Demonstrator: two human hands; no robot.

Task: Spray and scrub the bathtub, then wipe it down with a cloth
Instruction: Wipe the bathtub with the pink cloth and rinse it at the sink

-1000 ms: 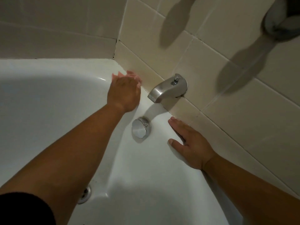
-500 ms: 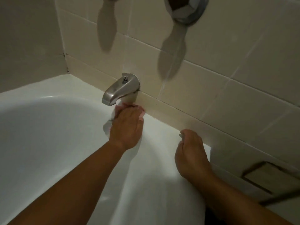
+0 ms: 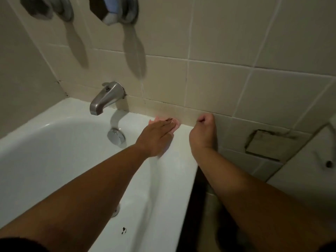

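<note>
The left hand (image 3: 156,136) lies flat, fingers straight, pressing a pink cloth (image 3: 176,126) onto the bathtub (image 3: 179,160) ledge at frame centre. The right hand (image 3: 203,131) is clenched and empty just beside it. This looks like the wipe-down stage, with the basin at left likely remaining.

Dim light from twelve o'clock — the knobs (image 3: 112,11) cast long soft shadows down the tiles (image 3: 218,79); slight blur, edges bowed.

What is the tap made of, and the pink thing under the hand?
The tap looks like brushed metal: grey with a dull sheen. The pink thing looks like soft cloth, since it crumples under the left hand, though little of it shows.
</note>
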